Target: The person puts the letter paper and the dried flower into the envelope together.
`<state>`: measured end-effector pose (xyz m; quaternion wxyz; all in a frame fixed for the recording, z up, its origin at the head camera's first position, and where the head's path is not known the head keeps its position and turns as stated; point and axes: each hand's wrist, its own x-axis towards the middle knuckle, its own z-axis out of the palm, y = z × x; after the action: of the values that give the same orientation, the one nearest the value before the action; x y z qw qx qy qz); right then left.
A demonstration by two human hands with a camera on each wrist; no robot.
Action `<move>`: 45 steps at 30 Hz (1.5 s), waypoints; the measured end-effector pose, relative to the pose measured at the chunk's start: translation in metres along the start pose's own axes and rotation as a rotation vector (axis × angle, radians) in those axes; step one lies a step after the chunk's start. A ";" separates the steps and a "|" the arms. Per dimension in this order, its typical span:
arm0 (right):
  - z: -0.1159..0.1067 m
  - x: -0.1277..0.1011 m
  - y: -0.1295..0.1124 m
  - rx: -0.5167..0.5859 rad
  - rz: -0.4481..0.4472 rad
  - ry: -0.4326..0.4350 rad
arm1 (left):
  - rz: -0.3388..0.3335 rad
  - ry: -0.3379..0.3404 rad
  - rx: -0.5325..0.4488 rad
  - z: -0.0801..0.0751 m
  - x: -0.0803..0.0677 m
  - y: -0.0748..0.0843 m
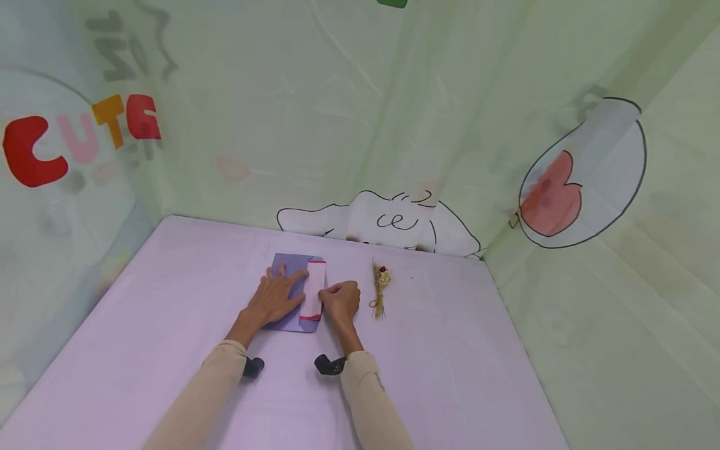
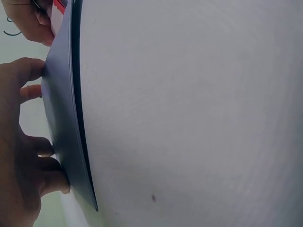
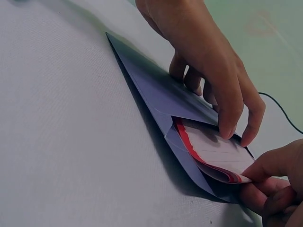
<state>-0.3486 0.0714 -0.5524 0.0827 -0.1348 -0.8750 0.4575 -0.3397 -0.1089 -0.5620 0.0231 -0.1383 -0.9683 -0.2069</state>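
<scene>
A purple-blue envelope [image 1: 288, 322] lies on the table, with a folded sheet of white letter paper [image 1: 313, 289] partly inside it. Red edging and faint ruled lines show on the letter paper [image 3: 218, 149] in the right wrist view. My left hand [image 1: 273, 300] rests on the envelope with spread fingers, thumb and index fingertip beside the paper at the opening. At the paper's right edge, my right hand [image 1: 343, 299] pinches its folded layers between thumb and curled fingers. The left wrist view shows the envelope [image 2: 64, 104] from its near edge, under the left fingertips.
A small bunch of dried flowers [image 1: 380, 290] tied with string lies to the right of the right hand. Pale cloth [image 1: 450, 350] covers the table. Printed curtains [image 1: 270, 125] hang at the back and sides. Black wrist devices [image 1: 329, 365] sit at both cuffs.
</scene>
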 end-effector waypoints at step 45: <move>0.024 0.004 -0.004 -0.028 -0.167 -0.103 | 0.045 0.030 -0.014 -0.003 0.001 -0.007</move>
<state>-0.3599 0.0520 -0.5624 0.0735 -0.0388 -0.8927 0.4430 -0.3423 -0.1157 -0.5620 0.0412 -0.1570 -0.9630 -0.2149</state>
